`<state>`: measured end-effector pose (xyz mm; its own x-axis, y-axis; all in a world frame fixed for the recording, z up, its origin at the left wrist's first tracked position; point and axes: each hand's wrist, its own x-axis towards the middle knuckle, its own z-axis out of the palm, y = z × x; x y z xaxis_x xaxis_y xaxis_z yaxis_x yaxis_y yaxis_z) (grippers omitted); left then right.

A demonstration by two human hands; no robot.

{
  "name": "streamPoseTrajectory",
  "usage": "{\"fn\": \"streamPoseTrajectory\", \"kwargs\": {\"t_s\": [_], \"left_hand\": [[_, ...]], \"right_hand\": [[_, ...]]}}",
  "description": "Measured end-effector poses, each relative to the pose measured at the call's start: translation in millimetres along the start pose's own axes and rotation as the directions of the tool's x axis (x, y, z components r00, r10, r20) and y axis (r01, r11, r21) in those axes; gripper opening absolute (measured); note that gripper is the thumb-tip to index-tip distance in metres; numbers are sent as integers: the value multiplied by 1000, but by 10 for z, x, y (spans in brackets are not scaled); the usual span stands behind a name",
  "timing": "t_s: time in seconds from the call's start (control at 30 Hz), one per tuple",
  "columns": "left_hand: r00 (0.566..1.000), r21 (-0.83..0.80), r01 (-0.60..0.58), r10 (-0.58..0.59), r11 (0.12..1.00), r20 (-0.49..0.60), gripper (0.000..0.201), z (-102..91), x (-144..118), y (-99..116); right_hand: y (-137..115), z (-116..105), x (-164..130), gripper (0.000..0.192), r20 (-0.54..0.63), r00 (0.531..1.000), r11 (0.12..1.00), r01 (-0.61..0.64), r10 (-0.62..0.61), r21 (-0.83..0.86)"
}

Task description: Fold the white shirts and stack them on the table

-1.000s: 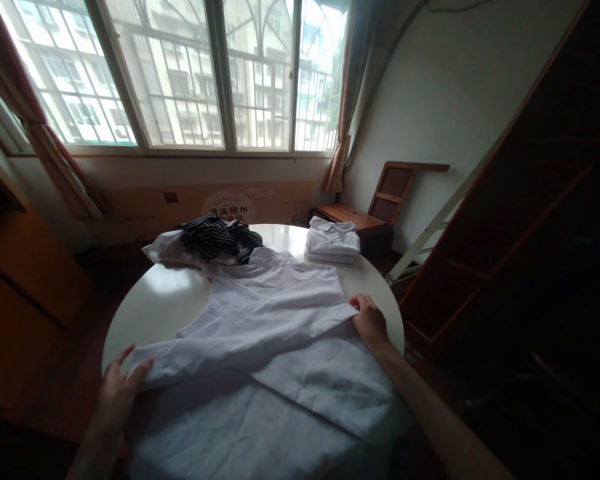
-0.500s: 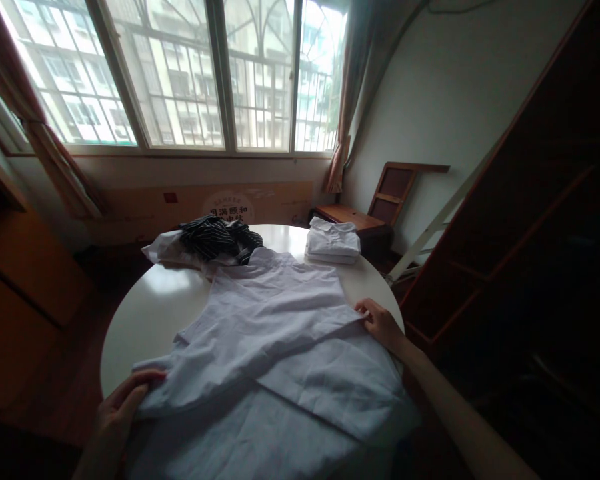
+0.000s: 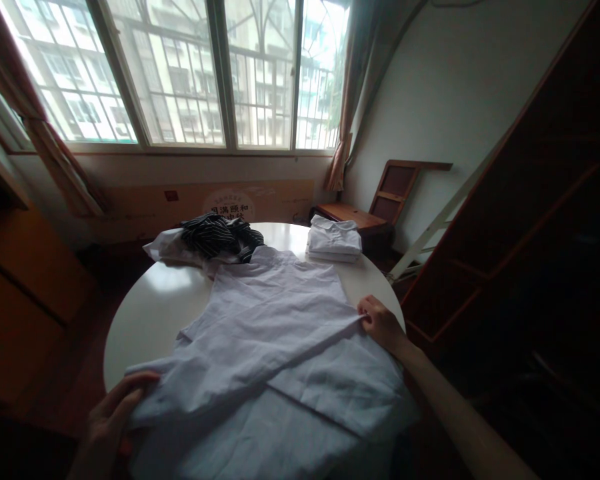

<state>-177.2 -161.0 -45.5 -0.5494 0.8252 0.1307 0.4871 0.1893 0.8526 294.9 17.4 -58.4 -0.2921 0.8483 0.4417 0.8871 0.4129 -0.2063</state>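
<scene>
striped garment (image 3: 219, 236), folded shirts (image 3: 334, 243), round table (image 3: 150, 313)

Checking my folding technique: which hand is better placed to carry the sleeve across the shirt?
Probably the left hand: it grips the sleeve's cuff end, while the right hand pins the fold on the white shirt.
</scene>
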Motion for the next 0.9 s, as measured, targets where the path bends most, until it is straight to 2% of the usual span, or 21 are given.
{"fn": "streamPoseTrajectory", "kwargs": {"t_s": [0.1, 0.23, 0.3, 0.4, 0.47, 0.5, 0.57, 0.67, 0.73, 0.83, 0.9], "left_hand": [[988, -101, 88, -73, 991, 139, 35, -26, -19, -25], [990, -187, 88, -65, 978, 126, 28, -61, -37, -156], [984, -182, 56, -23, 982, 176, 26, -86, -32, -190], [929, -108, -38, 74, 993, 361, 26, -131, -8, -183], [895, -75, -88, 112, 993, 431, 28, -154, 0, -165], [889, -72, -99, 121, 992, 441, 31, -159, -3, -157], [906, -81, -82, 108, 993, 410, 40, -154, -19, -151], [960, -100, 3, 25, 995, 279, 54, -125, -50, -153], [976, -101, 48, -25, 994, 218, 51, -110, -65, -153], [952, -75, 91, -65, 993, 299, 40, -113, -82, -135], [929, -60, 99, -71, 993, 364, 41, -118, -89, -108]], "right_hand": [[8, 10, -1, 15, -40, 998, 998, -55, 55, -15], [12, 8, 2, 11, -61, 993, 995, -95, 97, 34], [13, 2, 8, 10, -59, 991, 990, -117, 122, 76], [16, -16, 18, 9, -34, 988, 980, -142, 148, 140], [28, -30, 24, 8, -12, 986, 970, -162, 167, 181], [39, -37, 27, 7, 4, 983, 962, -179, 182, 206], [64, -45, 31, 5, 40, 974, 935, -227, 224, 272], [94, -43, 33, 5, 82, 959, 887, -281, 270, 367], [94, -39, 28, 5, 81, 960, 889, -278, 268, 364], [71, -59, 10, 5, 30, 978, 944, -208, 208, 255], [59, -102, 5, 6, 57, 987, 963, -160, 151, 216]]}}
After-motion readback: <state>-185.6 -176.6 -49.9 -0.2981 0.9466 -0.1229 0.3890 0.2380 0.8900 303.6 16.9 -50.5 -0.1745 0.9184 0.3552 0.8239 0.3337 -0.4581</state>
